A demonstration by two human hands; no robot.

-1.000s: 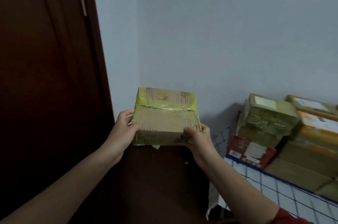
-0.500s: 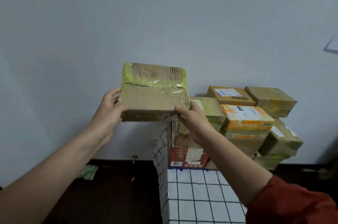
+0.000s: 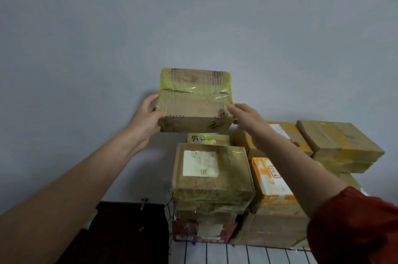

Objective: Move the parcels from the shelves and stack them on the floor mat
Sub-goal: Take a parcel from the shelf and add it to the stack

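**Item 1: held parcel** (image 3: 195, 102). Brown carton with a yellow-green tape band and clear film across the top. It is in the air in front of the wall (image 3: 193, 16), at 12 o'clock of the stack, and rests on nothing visible.

**Item 2: hands.** They are apart, one on each side of the carton.
- The left hand (image 3: 146, 119) clamps the 9 o'clock edge, with the fingers curled behind it.
- The right hand (image 3: 247, 121) pinches the 3 o'clock edge, thumb above and fingers below.
- Judged purpose: the opposed grip keeps the carton level and leaves most of its underside bare for setting down.

**Item 3: stack on the floor mat** (image 3: 237, 255). The mat is white with a dark grid, and the stack is several layers high.
- The labelled parcel (image 3: 212, 175) is at 6 o'clock of the held one.
- The marked parcel (image 3: 206, 139) is just below the held one, near the wall.
- The orange-and-white parcel (image 3: 272, 179) is at 5 o'clock.
- The yellow parcel (image 3: 277, 136) is at 4 o'clock.
- The brown parcel (image 3: 338, 147) is further out at 4 o'clock.
- The red printed box (image 3: 202, 231) is at the base.
- The cartons sit touching and close to the wall, presumably for support.

**Item 4: status (judged).** This is the placement step, with the release not yet made. The likely seat is the marked or the labelled parcel. The film-wrapped faces look slippery, so a square landing matters.

**Item 5: surroundings.** The dark floor (image 3: 129, 231) is at 7 o'clock, and a red sleeve (image 3: 355, 227) covers the right arm.
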